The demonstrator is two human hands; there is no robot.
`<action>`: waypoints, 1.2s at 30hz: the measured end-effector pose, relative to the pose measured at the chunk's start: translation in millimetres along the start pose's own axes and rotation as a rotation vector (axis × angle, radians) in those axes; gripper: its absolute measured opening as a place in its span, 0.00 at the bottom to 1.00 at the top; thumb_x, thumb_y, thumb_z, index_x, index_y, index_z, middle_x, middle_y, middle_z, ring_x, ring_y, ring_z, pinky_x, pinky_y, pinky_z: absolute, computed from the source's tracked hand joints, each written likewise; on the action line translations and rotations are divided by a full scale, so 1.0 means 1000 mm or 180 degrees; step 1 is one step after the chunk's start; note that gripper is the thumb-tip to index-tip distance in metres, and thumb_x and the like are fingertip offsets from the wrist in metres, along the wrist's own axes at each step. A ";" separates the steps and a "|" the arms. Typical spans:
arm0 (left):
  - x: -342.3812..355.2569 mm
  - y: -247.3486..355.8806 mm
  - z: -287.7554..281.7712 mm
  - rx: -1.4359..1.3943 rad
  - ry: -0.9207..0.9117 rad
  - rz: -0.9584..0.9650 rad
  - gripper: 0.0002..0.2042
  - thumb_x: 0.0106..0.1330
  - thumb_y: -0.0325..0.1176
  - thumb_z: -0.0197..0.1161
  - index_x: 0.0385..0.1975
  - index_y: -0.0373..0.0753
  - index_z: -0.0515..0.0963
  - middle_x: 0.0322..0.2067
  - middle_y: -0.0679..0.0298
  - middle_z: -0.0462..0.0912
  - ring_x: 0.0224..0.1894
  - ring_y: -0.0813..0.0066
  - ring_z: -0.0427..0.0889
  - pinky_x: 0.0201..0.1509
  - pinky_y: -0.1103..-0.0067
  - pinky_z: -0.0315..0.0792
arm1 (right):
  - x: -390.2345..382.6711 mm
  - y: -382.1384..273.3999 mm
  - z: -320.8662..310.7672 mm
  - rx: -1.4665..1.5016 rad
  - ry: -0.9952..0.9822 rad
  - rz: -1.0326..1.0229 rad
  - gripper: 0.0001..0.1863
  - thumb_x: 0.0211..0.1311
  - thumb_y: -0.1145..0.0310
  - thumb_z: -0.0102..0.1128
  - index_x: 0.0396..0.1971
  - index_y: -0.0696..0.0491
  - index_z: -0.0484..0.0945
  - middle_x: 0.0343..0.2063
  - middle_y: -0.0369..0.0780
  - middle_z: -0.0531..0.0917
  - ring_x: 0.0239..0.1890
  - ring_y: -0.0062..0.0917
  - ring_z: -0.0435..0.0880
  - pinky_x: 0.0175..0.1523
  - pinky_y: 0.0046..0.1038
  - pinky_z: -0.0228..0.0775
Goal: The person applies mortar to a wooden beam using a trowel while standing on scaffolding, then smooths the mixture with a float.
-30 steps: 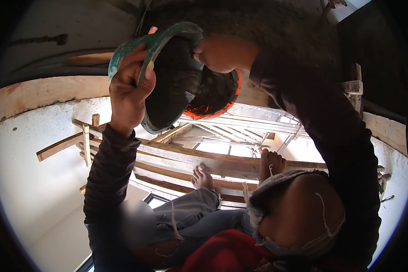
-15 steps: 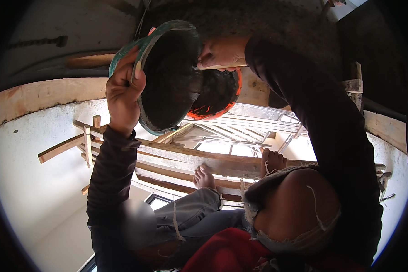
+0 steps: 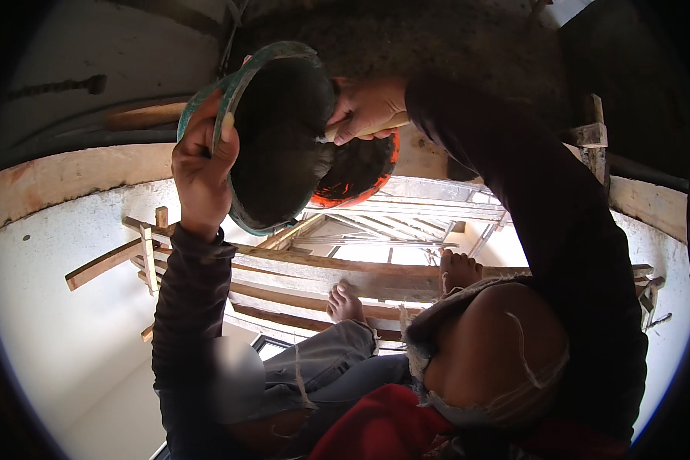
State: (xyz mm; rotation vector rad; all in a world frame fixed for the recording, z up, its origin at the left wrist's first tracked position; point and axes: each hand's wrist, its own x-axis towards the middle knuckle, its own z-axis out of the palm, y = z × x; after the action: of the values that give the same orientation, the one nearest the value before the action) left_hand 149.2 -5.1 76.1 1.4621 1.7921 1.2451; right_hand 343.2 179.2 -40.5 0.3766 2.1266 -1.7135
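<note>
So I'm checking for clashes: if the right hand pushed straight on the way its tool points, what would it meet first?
Probably the dark mortar inside the green pan held by the left hand. The right hand points its wooden-handled tool leftward into it; depth is unclear.

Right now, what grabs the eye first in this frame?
The green-rimmed pan, dark with mortar, fills the upper centre, tipped on edge and gripped at its rim by the left hand. The right hand holds a wooden tool handle against it, with an orange pan behind. Below, bare feet rest on wooden planks.
</note>
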 end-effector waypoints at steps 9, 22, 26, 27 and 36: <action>-0.011 0.019 -0.011 0.0319 0.0414 -0.0258 0.23 0.49 0.18 0.54 0.49 0.27 0.78 0.30 0.68 0.81 0.27 0.89 0.70 0.41 0.88 0.66 | -0.068 0.035 0.033 -0.1448 0.1235 -0.0792 0.24 0.53 0.67 0.69 0.52 0.53 0.80 0.31 0.44 0.85 0.30 0.34 0.85 0.37 0.35 0.77; -0.022 0.037 -0.031 0.1024 0.0602 0.0213 0.12 0.46 0.21 0.53 0.31 0.28 0.80 0.49 0.56 0.82 0.38 0.78 0.79 0.48 0.80 0.72 | -0.108 0.100 0.156 -0.1641 0.2885 0.0036 0.22 0.50 0.70 0.68 0.47 0.49 0.75 0.39 0.41 0.82 0.35 0.39 0.84 0.39 0.37 0.77; -0.020 0.044 -0.030 0.0871 0.0718 0.0357 0.13 0.46 0.22 0.54 0.31 0.28 0.81 0.52 0.54 0.80 0.49 0.69 0.81 0.56 0.74 0.71 | -0.106 0.109 0.164 -0.1568 0.2973 0.0243 0.21 0.50 0.73 0.65 0.47 0.49 0.74 0.39 0.41 0.80 0.35 0.39 0.84 0.39 0.38 0.78; -0.020 0.047 -0.032 0.0892 0.0746 0.0366 0.13 0.46 0.22 0.54 0.31 0.28 0.81 0.52 0.54 0.80 0.52 0.68 0.80 0.58 0.74 0.71 | -0.106 0.110 0.164 -0.1561 0.2980 0.0300 0.21 0.50 0.74 0.65 0.47 0.49 0.74 0.40 0.41 0.79 0.35 0.39 0.84 0.39 0.38 0.78; -0.022 0.045 -0.033 0.1176 0.0680 0.0686 0.14 0.47 0.22 0.52 0.32 0.27 0.81 0.54 0.52 0.79 0.55 0.65 0.79 0.60 0.73 0.70 | -0.113 0.116 0.157 -0.2045 0.2800 0.0658 0.21 0.51 0.74 0.64 0.46 0.48 0.72 0.39 0.44 0.76 0.36 0.41 0.83 0.36 0.39 0.79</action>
State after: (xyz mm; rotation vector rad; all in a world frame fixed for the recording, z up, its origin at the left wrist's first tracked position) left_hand 149.4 -36.7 127.4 1.8235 2.1406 1.2602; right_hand 513.8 55.4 -119.2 1.2511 2.9156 -0.6926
